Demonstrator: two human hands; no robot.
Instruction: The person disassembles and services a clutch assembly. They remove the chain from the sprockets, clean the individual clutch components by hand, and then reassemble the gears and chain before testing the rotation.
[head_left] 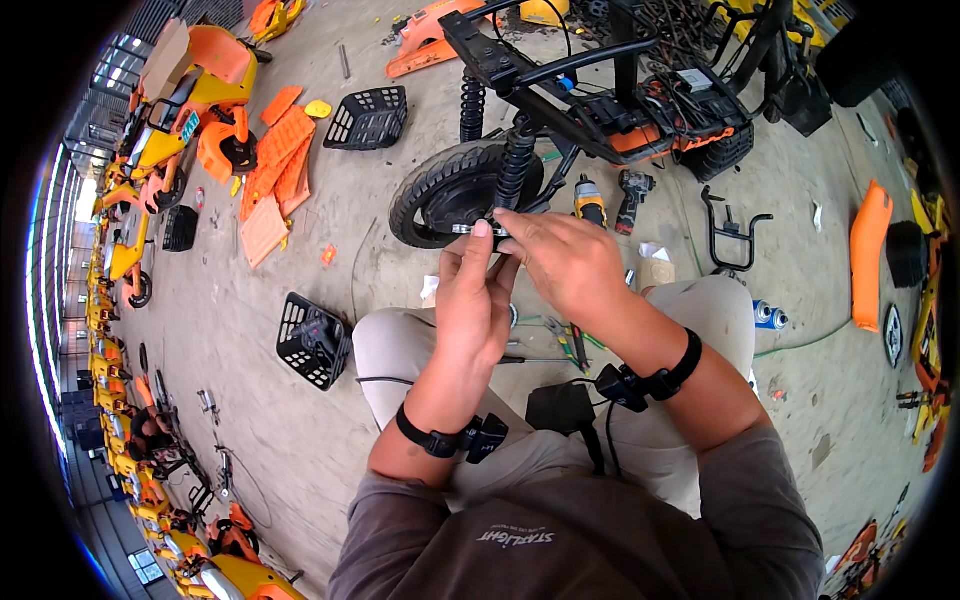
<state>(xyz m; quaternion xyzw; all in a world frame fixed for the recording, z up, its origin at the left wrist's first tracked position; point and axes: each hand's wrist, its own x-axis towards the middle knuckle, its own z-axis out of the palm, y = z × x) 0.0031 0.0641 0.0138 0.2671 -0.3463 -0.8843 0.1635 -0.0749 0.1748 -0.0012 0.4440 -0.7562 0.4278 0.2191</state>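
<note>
My left hand (pixel 474 305) is raised over my lap, its fingers closed and its thumb pressing on a small, flat, silvery part (pixel 462 229). My right hand (pixel 572 262) is closed too, its fingertips meeting the same part from the right. The fingers cover most of the part, so its exact kind cannot be made out. Just beyond the hands is the black-tyred wheel (pixel 412 205) of a partly stripped scooter. A black coil shock absorber (pixel 515 165) runs from the wheel up to the bare black frame (pixel 500 70).
Right of the wheel lie a yellow-black drill (pixel 590 203), a dark impact driver (pixel 633 200) and a black bracket (pixel 735 240). Pliers (pixel 560 340) and a screwdriver (pixel 535 360) lie between my knees. Blue cans (pixel 768 315) stand right, a black basket (pixel 312 340) left, orange panels (pixel 285 155) farther off.
</note>
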